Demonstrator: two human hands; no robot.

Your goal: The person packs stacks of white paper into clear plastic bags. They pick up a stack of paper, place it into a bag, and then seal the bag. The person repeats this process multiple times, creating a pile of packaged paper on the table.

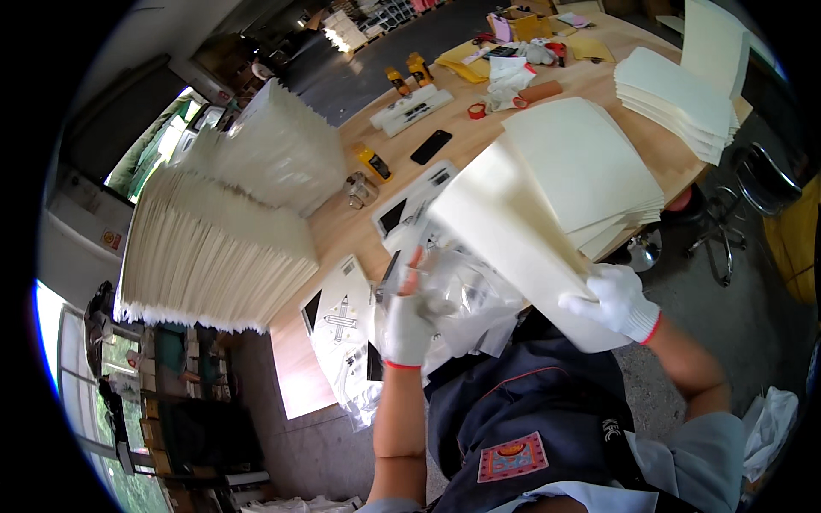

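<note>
My right hand (617,301), in a white glove with a red cuff edge, grips the near end of a large cream sheet (513,227). The sheet tilts up over the table's near edge, its far part slightly smeared by motion. My left hand (412,325), gloved with bare fingertips, is raised beside crumpled clear plastic bags (479,291). One of its fingers stretches upward; the others blur against the plastic. Under and beside that hand lie flat printed packages (340,321) with a pencil drawing and black patches. A fanned stack of cream sheets (581,167) lies just beyond the held sheet.
Tall piles of cream sheets (214,244) stand at the left of the wooden table (295,376). Farther back are a phone (431,147), a glass jar (361,190), orange bottles (374,162) and a tape roll (477,110). More sheets (676,98) lie far right, near a stool (727,231).
</note>
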